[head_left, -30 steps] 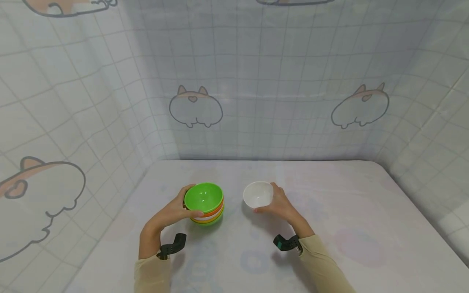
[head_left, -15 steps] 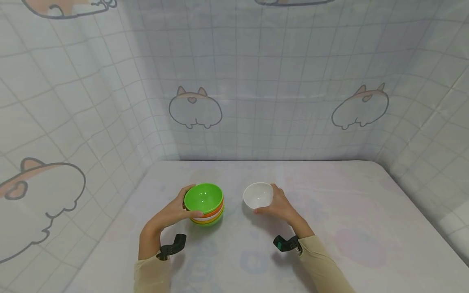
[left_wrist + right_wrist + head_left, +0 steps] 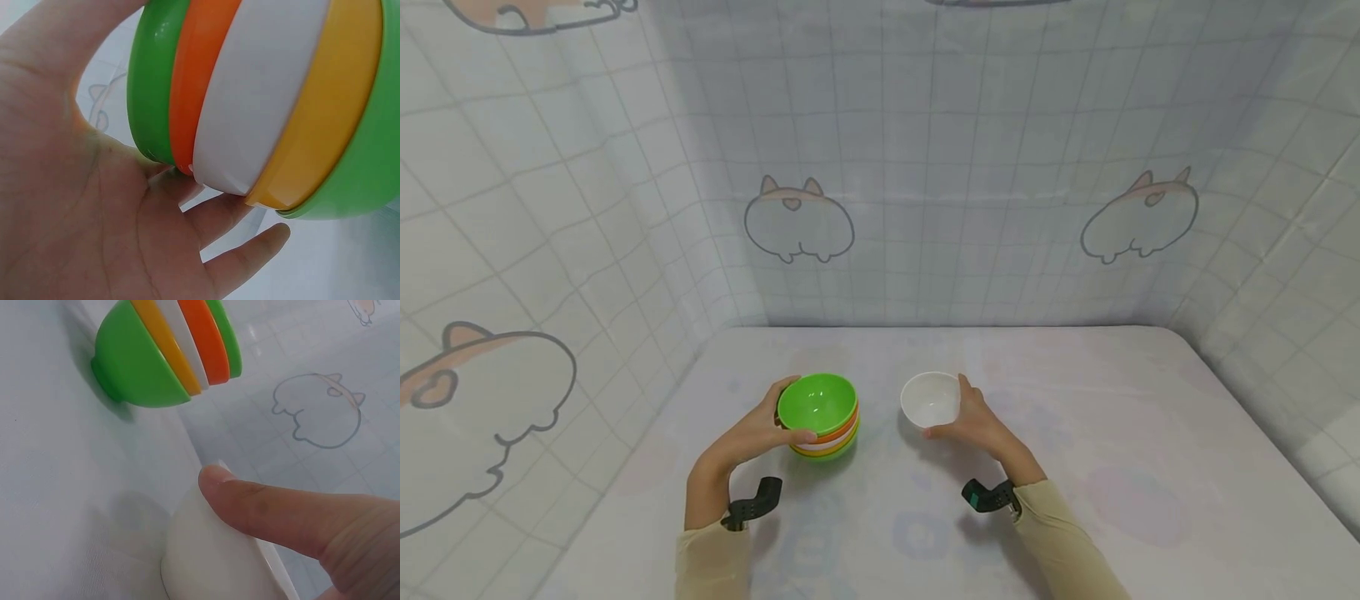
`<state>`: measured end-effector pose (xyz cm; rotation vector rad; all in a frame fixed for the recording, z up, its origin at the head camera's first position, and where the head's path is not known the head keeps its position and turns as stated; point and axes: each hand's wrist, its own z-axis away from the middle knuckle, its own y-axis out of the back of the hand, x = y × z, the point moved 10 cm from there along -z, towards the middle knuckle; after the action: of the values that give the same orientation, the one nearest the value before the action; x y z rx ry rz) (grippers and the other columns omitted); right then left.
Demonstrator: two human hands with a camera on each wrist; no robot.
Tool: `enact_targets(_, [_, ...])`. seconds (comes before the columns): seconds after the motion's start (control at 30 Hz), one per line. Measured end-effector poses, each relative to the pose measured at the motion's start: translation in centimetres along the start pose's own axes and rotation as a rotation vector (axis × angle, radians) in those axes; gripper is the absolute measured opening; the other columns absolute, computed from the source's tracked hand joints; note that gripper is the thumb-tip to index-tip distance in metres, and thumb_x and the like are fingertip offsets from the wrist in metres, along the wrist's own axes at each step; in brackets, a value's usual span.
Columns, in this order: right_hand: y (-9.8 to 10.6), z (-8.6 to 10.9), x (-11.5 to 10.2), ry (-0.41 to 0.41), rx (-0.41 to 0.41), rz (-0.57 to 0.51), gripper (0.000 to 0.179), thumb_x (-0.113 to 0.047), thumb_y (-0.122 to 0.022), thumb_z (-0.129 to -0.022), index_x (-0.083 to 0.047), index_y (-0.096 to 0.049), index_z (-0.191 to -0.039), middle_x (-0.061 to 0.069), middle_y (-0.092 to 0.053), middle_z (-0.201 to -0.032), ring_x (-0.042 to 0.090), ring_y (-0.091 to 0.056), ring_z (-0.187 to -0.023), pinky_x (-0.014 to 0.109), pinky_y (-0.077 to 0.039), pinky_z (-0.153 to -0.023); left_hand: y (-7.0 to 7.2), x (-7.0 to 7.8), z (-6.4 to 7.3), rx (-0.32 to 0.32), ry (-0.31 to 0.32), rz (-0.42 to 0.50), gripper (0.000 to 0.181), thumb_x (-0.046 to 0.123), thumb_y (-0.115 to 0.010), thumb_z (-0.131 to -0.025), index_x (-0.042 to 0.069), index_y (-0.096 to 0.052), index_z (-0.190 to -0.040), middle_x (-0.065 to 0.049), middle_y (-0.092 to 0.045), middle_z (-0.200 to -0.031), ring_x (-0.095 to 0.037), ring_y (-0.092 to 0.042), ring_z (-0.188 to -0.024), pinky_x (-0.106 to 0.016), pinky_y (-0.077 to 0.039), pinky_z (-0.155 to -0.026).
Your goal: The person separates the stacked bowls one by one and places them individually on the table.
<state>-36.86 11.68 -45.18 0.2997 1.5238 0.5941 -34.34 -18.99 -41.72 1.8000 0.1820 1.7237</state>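
Note:
A stack of nested bowls [image 3: 817,406] stands on the table left of centre, its top bowl bright green. From the top down, the left wrist view shows green, orange, white, yellow and green bowls [image 3: 256,94]. My left hand [image 3: 758,431] grips the upper part of the stack from the left, thumb at the near side and fingers round the far side. To the right is a single white bowl [image 3: 927,400], upright and with nothing inside. My right hand [image 3: 973,423] holds it by its right side, the thumb [image 3: 250,506] lying along the outer wall near the rim.
The table [image 3: 1150,433] is covered with a pale, faintly patterned cloth. Behind it and at both sides hang white grid curtains [image 3: 970,208] with corgi drawings. A gap of table separates the stack from the white bowl. Each wrist wears a black camera mount [image 3: 988,497].

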Motion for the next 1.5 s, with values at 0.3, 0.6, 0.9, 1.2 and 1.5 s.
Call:
enact_targets(0.3, [-0.3,-0.1,0.0,0.01,-0.009,0.016,0.124,-0.03,-0.088,-0.067,0.006,-0.004,-0.151,0.034,-0.03,-0.138,0.044,-0.044,-0.118,0.059,-0.039,-0.095,0.3,0.1,0.4,0.004,-0.01,-0.008,0.096,0.032,-0.078,-0.081,0.013,-0.015,-0.151,-0.02,-0.032,-0.146,-0.037,-0.037,-0.13,-0.056,-0.035,-0.101])
enact_targets(0.6, [-0.2,0.2,-0.3,0.033,-0.027,0.035,0.127,-0.036,-0.086,-0.068,0.008,0.001,-0.15,0.035,-0.024,-0.144,0.048,-0.034,-0.127,0.063,-0.035,-0.097,0.0,-0.4,0.4,0.01,0.032,-0.007,0.1,0.036,-0.079,-0.079,0.014,-0.013,-0.152,-0.019,-0.031,-0.148,-0.037,-0.033,-0.134,-0.059,-0.029,-0.104])
enact_targets(0.9, [0.3,0.4,-0.6,0.043,0.043,0.053,0.13,-0.047,-0.083,-0.071,0.003,0.006,-0.151,0.033,-0.012,-0.152,0.047,-0.019,-0.138,0.062,-0.029,-0.103,0.0,0.0,0.4,0.008,-0.012,-0.005,0.1,0.033,-0.079,-0.079,0.011,-0.014,-0.152,-0.02,-0.031,-0.148,-0.037,-0.037,-0.13,-0.055,-0.034,-0.102])
enact_targets(1.2, [0.0,1.5,-4.9,0.216,0.099,0.086,0.128,-0.043,-0.084,-0.072,0.003,0.006,-0.151,0.026,0.003,-0.157,0.041,0.0,-0.143,0.061,-0.006,-0.111,0.1,0.2,0.6,0.01,-0.017,0.0,0.103,0.031,-0.08,-0.078,0.01,-0.013,-0.152,-0.021,-0.03,-0.148,-0.037,-0.037,-0.131,-0.056,-0.035,-0.102])
enact_targets(1.5, [-2.6,2.4,-8.0,0.265,0.007,-0.027,0.121,-0.042,-0.082,-0.076,-0.006,0.002,-0.154,0.014,0.0,-0.16,0.029,-0.004,-0.145,0.052,-0.016,-0.112,-0.6,-0.2,0.2,0.006,-0.028,0.067,0.104,0.026,-0.085,-0.073,0.012,-0.016,-0.151,-0.016,-0.039,-0.142,-0.032,-0.043,-0.126,-0.053,-0.037,-0.101])
